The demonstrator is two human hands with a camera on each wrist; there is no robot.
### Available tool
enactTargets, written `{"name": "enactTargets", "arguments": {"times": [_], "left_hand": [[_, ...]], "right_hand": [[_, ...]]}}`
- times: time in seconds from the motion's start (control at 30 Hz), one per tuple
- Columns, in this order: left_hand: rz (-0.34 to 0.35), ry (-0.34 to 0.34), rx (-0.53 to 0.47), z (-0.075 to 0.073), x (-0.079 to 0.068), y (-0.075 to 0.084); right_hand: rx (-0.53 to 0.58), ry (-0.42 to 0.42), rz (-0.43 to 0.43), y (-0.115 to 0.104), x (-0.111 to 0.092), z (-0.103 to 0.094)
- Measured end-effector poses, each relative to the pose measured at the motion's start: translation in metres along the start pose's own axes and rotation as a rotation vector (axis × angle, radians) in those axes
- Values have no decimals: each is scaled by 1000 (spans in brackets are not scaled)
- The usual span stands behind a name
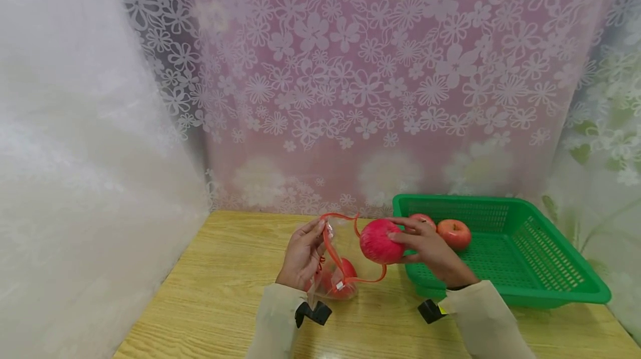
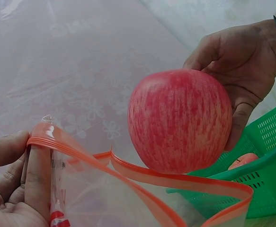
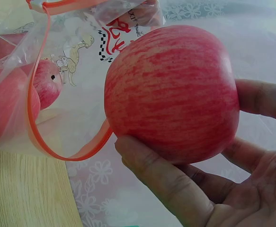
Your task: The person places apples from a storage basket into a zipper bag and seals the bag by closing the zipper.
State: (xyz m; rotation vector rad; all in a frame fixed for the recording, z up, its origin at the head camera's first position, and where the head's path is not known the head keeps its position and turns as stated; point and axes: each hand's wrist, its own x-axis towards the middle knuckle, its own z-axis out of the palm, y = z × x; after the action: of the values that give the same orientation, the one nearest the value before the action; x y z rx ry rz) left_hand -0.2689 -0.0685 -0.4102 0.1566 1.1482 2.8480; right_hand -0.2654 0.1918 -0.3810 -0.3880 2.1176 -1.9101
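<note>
My right hand (image 1: 433, 250) grips a red apple (image 1: 380, 242) by its right side, with the fruit level with the mouth of a clear plastic bag. The bag (image 3: 85, 61) has an orange zip strip (image 2: 142, 177) round its gaping mouth and printed figures on its side. My left hand (image 1: 302, 253) pinches the strip at the bag's left edge between thumb and fingers. Inside the bag, low down, lie red apples (image 3: 12, 104), seen through the film. In the left wrist view the held apple (image 2: 180, 122) overlaps the far rim of the bag's mouth.
A green plastic basket (image 1: 566, 292) stands on the right of the wooden table (image 1: 200, 292). Two apples sit in its left end, the nearer one (image 1: 454, 235) in plain sight. Behind the table hangs a flowered curtain (image 1: 350, 97); a pale sheet (image 1: 90, 153) borders the left.
</note>
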Motion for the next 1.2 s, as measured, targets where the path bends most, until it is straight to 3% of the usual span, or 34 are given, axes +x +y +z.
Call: {"name": "enactTargets", "arguments": {"times": [0.27,0.73,1.2], "left_hand": [[10,-30,3,-1,0,0],[13,18,7,1,-1,-1],[6,18,2,3,1,-2]], "right_hand": [[-17,1,3,-6,-3,9],[-28,7,20,-3,-3,26],[-102,87,27,-5,4,38]]}}
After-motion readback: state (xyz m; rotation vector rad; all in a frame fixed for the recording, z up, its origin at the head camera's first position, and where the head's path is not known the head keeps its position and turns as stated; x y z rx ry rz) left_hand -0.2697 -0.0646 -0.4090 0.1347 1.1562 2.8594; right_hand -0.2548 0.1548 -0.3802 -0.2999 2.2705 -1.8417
